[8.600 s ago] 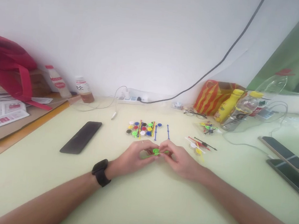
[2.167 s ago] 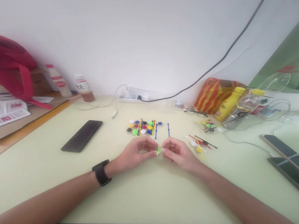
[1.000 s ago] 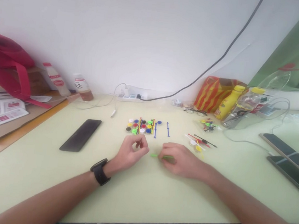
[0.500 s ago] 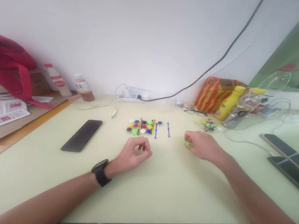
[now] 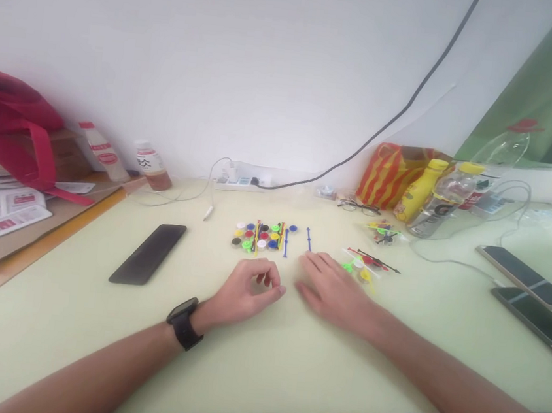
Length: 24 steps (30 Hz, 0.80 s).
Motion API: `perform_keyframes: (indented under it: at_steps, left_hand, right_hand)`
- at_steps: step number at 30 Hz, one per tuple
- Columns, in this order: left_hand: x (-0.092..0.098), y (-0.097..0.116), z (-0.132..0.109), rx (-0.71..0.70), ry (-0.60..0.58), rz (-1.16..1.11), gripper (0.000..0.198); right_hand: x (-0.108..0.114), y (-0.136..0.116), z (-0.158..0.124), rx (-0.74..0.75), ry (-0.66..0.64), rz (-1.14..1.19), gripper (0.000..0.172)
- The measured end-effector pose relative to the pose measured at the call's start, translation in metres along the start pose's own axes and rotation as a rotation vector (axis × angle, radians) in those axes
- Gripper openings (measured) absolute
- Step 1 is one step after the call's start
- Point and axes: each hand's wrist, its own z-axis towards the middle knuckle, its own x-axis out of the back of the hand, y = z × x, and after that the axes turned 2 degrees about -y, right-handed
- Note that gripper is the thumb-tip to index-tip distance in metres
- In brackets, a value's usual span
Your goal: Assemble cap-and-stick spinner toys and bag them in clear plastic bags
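Left hand (image 5: 253,288) curled shut, right hand (image 5: 331,291) flat open on my tabletop (image 5: 289,365). Few assembled pieces (image 5: 366,265) lie right; I judge most discs (image 5: 263,236) unassembled.

Likely a home or dorm desk (image 5: 289,359): power strip (image 5: 239,181), drink bottles (image 5: 149,164), phones (image 5: 147,253).

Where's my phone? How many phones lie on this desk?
3. A black phone lies left of the left hand; a gold-edged phone and a dark phone lie together at far right. Others may be hidden.
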Motion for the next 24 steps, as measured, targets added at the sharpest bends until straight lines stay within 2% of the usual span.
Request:
perform_keyframes:
  at_steps: [5,10,16,24]
  left_hand:
    - [-0.001,0.001,0.0,-0.016,0.0,0.016,0.016]
    - [0.0,0.002,0.0,-0.021,-0.011,0.028,0.016]
    - [-0.003,0.004,0.002,-0.01,-0.027,0.088,0.014]
    - [-0.005,0.001,0.002,0.01,-0.028,0.116,0.015]
  right_hand:
    - [-0.001,0.006,0.002,-0.018,-0.011,0.007,0.022]
    - [0.002,0.018,0.006,-0.006,0.038,0.005,0.024]
    - [0.003,0.021,0.005,0.055,-0.011,-0.002,0.031]
    - [0.0,0.02,0.006,0.109,-0.02,-0.035,0.019]
